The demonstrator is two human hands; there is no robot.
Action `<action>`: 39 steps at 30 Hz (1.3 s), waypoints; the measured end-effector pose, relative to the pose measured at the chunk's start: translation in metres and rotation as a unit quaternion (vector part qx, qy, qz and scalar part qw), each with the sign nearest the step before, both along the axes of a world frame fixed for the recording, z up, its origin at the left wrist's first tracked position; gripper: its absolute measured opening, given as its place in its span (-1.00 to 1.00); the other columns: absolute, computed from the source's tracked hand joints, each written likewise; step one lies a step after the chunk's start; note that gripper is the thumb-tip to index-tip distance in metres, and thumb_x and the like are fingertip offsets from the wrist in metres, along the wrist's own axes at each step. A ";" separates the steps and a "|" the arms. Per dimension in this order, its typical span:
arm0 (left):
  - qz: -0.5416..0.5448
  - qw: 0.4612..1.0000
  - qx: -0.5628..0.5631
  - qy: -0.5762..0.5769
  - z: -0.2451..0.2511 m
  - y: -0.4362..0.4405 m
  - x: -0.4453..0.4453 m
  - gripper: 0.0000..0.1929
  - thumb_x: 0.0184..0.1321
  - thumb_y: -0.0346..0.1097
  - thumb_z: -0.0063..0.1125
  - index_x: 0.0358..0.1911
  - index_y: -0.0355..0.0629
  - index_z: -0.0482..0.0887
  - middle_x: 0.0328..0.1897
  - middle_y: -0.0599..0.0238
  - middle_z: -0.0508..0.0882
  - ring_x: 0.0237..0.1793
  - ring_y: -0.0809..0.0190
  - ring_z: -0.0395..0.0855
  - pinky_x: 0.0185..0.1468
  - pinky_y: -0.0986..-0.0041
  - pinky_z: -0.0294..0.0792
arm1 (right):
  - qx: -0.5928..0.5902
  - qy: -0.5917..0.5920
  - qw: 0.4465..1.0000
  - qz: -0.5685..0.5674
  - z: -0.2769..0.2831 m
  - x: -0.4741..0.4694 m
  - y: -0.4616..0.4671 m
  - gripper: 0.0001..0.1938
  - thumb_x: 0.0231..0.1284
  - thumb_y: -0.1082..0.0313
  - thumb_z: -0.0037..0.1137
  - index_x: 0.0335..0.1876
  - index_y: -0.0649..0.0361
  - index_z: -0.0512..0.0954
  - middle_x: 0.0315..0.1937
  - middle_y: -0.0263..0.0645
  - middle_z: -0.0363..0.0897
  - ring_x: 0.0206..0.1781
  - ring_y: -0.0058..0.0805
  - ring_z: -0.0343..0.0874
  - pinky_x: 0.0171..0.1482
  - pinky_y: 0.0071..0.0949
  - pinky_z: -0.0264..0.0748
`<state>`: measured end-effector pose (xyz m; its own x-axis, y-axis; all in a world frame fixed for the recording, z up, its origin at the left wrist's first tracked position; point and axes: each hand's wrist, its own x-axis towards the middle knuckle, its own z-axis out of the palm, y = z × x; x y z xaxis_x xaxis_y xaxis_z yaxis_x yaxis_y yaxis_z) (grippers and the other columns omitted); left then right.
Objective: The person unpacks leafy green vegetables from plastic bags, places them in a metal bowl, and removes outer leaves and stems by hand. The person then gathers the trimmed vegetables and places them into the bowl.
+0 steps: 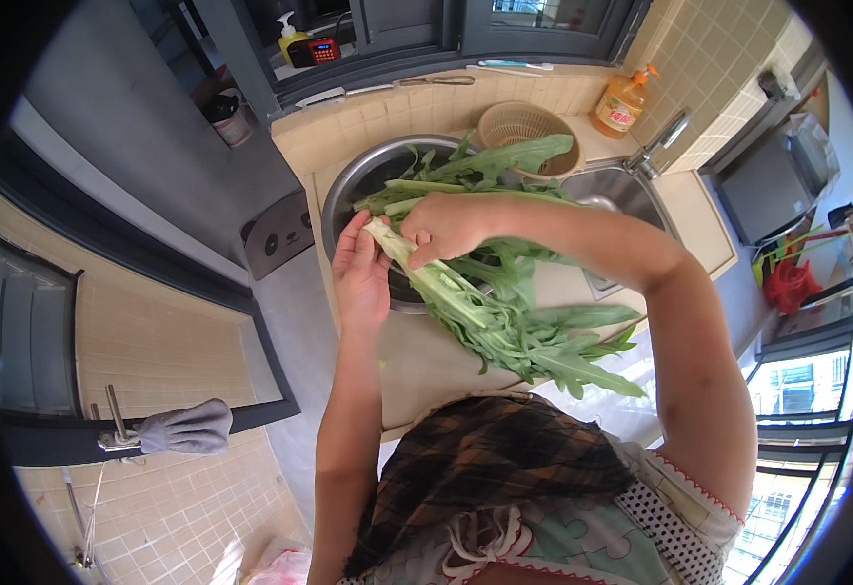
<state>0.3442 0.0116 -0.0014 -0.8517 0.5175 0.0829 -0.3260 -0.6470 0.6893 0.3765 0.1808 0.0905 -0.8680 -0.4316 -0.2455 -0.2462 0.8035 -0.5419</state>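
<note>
A bunch of leafy green stalks [463,296], pale at its base, lies at a slant over the near rim of a large metal basin [335,190]. My left hand [362,267] pinches the pale base end between thumb and fingers. From the upper right, my right hand [444,227] reaches over and grips the stalks just beyond that base; its fingertips are partly hidden. More long leafy greens [518,157] rest in and across the basin behind my hands. The leaves of the held bunch spread over the counter towards my front.
A tan plastic basket [521,121] stands behind the basin. To the right are a steel sink [649,197], its faucet [660,142] and an orange soap bottle [619,106]. A knife [357,91] and tongs [437,80] lie on the back ledge.
</note>
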 end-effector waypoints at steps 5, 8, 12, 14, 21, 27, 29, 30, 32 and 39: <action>0.082 0.982 -0.144 0.093 0.008 0.015 0.023 -0.66 0.29 -0.33 0.09 0.10 -0.27 0.49 -0.01 0.30 0.57 -0.03 0.42 0.49 0.09 0.56 0.31 | -0.142 0.069 0.982 -0.103 -0.018 0.031 -0.005 -0.69 -0.01 0.16 0.24 -0.32 0.27 0.53 -0.50 -0.14 0.58 -0.39 -0.21 0.58 -0.29 -0.31 0.43; 0.047 0.983 -0.152 0.089 0.016 0.016 0.028 -0.57 0.25 -0.33 0.16 0.16 -0.33 0.46 -0.10 0.33 0.62 -0.12 0.43 0.54 0.03 0.58 0.34 | -0.055 0.095 0.991 -0.076 -0.010 0.039 -0.003 -0.71 0.04 0.20 0.20 -0.28 0.29 0.51 -0.43 -0.08 0.57 -0.33 -0.07 0.56 -0.21 -0.16 0.42; -0.027 0.988 -0.131 0.078 0.024 0.013 0.025 -0.60 0.26 -0.31 0.15 0.14 -0.31 0.47 -0.08 0.32 0.62 -0.11 0.42 0.55 -0.04 0.56 0.39 | 0.000 0.103 0.994 -0.046 0.007 0.044 0.000 -0.74 0.07 0.23 0.17 -0.29 0.29 0.52 -0.41 -0.02 0.58 -0.27 -0.01 0.56 -0.15 -0.10 0.43; -0.051 0.988 -0.116 0.086 0.025 0.012 0.023 -0.61 0.27 -0.31 0.14 0.13 -0.30 0.48 -0.08 0.32 0.62 -0.12 0.41 0.56 -0.07 0.55 0.41 | 0.032 0.101 0.994 -0.032 0.016 0.045 0.000 -0.77 0.06 0.26 0.15 -0.31 0.31 0.52 -0.40 0.01 0.58 -0.24 0.01 0.56 -0.12 -0.10 0.43; -0.099 0.987 -0.057 0.115 0.015 0.007 0.021 -0.61 0.32 -0.29 0.03 0.16 -0.31 0.41 -0.11 0.26 0.61 -0.04 0.32 0.57 0.13 0.29 0.44 | 0.200 0.025 0.977 0.065 0.065 0.023 0.005 -0.78 0.06 0.31 0.07 -0.32 0.34 0.59 -0.34 0.03 0.60 -0.18 -0.02 0.57 -0.10 -0.14 0.45; -0.033 0.993 0.106 0.037 0.003 -0.003 0.012 -0.70 0.35 -0.27 -0.04 0.08 -0.19 0.41 -0.13 0.26 0.60 0.11 0.18 0.50 0.30 0.13 0.28 | 0.221 0.176 0.959 0.008 0.072 -0.032 0.019 -0.72 0.13 0.19 0.07 -0.27 0.30 0.56 -0.33 -0.02 0.60 -0.19 -0.06 0.57 -0.12 -0.13 0.43; -0.022 0.991 0.126 0.045 0.002 -0.006 0.006 -0.71 0.37 -0.23 -0.07 0.08 -0.18 0.42 -0.08 0.25 0.61 0.16 0.16 0.48 0.36 0.12 0.22 | 0.180 0.197 0.964 -0.013 0.058 -0.038 0.015 -0.71 0.10 0.17 0.11 -0.26 0.29 0.57 -0.37 -0.05 0.61 -0.25 -0.08 0.57 -0.17 -0.16 0.45; -0.025 0.988 0.144 0.044 0.001 -0.008 0.004 -0.70 0.37 -0.20 -0.09 0.08 -0.18 0.42 -0.05 0.24 0.60 0.19 0.14 0.45 0.38 0.17 0.18 | 0.149 0.150 0.977 -0.009 0.048 -0.034 0.010 -0.71 0.09 0.17 0.13 -0.26 0.27 0.59 -0.41 -0.06 0.61 -0.30 -0.09 0.57 -0.21 -0.19 0.45; -0.013 0.986 0.165 0.019 0.002 -0.009 0.002 -0.69 0.38 -0.18 -0.10 0.07 -0.18 0.44 -0.04 0.24 0.60 0.19 0.13 0.45 0.35 0.19 0.20 | 0.045 0.046 0.998 0.021 0.028 -0.019 0.000 -0.70 0.04 0.14 0.17 -0.27 0.25 0.60 -0.49 -0.08 0.59 -0.40 -0.12 0.57 -0.28 -0.23 0.45; 0.060 0.995 -0.040 0.070 0.016 0.001 0.009 -0.67 0.31 -0.35 0.04 0.11 -0.20 0.42 -0.04 0.24 0.59 0.06 0.26 0.52 0.20 0.41 0.33 | -0.101 0.100 0.985 -0.097 -0.001 0.029 -0.016 -0.70 -0.05 0.15 0.23 -0.37 0.28 0.54 -0.53 -0.07 0.55 -0.41 -0.12 0.56 -0.30 -0.23 0.44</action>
